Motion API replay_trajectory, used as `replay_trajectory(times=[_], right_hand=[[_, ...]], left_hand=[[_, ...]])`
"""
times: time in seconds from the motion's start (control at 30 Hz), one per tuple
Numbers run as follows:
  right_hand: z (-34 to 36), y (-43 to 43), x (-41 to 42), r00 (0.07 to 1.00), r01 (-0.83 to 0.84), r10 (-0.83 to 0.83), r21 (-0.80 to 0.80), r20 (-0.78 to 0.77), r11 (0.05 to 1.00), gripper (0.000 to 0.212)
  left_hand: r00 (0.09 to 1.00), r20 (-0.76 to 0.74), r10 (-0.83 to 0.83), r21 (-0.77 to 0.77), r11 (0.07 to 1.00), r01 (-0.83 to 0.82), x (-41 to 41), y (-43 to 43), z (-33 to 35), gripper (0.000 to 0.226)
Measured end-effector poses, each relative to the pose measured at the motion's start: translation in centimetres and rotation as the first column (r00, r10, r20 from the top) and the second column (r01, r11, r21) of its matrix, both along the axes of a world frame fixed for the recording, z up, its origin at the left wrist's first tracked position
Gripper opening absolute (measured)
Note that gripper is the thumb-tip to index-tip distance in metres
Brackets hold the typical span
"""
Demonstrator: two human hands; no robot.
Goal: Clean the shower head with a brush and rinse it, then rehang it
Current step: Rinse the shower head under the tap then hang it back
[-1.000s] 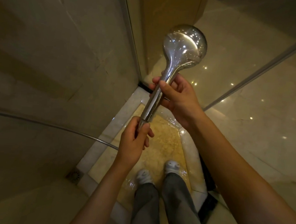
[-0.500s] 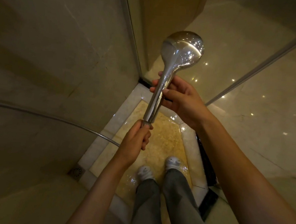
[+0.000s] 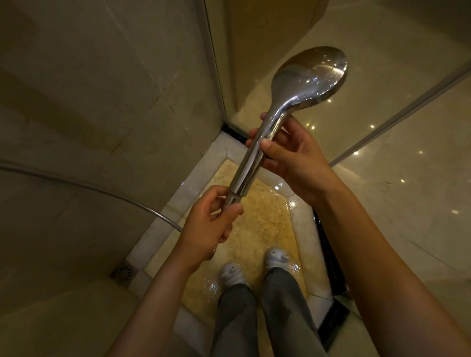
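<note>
The shiny metal shower head (image 3: pixel 307 82), round at the top with a long thin handle, is held up over the wet yellow floor (image 3: pixel 264 224). The handle's middle is gripped by the right hand (image 3: pixel 293 157). Its bottom end is pinched by the left hand (image 3: pixel 209 223). A ribbed silver hose (image 3: pixel 96 187) is seen along the smooth stone wall (image 3: pixel 82 86).

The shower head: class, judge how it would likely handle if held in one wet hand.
The shower head is glossy chrome, so probably slippery when wet. Its broad head above a slim handle likely makes it top-heavy. The hose at its base may tug sideways; both the left hand and right hand steady it.
</note>
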State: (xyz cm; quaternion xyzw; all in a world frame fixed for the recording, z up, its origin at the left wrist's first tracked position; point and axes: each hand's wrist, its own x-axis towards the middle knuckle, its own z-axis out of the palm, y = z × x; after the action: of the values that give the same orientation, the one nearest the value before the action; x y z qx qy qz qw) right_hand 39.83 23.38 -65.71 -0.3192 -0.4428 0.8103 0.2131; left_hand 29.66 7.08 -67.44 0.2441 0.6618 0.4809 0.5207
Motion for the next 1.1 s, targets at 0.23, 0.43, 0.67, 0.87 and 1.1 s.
replay_trajectory(times=[0.23, 0.43, 0.67, 0.87, 1.1], right_hand=[[-0.3, -0.8, -0.5, 0.994, 0.055, -0.058, 0.041, 0.090, 0.998, 0.022], [-0.9, -2.2, -2.0, 0.991, 0.129, -0.132, -0.124, -0.015, 0.984, 0.017], [-0.7, -1.2, -0.6, 0.994, -0.091, 0.074, -0.219, -0.086, 0.971, 0.042], [-0.3, -0.2, 0.6, 0.987, -0.161, 0.162, -0.107, -0.004, 0.981, 0.043], [0.1, -0.3, 0.9, 0.990, -0.099, 0.098, 0.004, 0.104, 0.995, 0.041]], left_hand=[[0.995, -0.054, -0.080, -0.013, 0.997, 0.079, 0.4, -0.2, 0.0, 0.011], [0.996, -0.064, -0.065, -0.044, 0.997, 0.062, 1.9, 0.1, -0.8, 0.015], [0.998, 0.009, -0.056, -0.095, 0.994, 0.056, 1.3, -0.2, 0.0, 0.021], [0.989, 0.036, -0.141, -0.045, 0.989, 0.143, 0.7, -0.5, 0.7, 0.022], [0.991, -0.063, -0.122, 0.028, 0.992, 0.124, 1.2, -0.8, 0.1, 0.017]])
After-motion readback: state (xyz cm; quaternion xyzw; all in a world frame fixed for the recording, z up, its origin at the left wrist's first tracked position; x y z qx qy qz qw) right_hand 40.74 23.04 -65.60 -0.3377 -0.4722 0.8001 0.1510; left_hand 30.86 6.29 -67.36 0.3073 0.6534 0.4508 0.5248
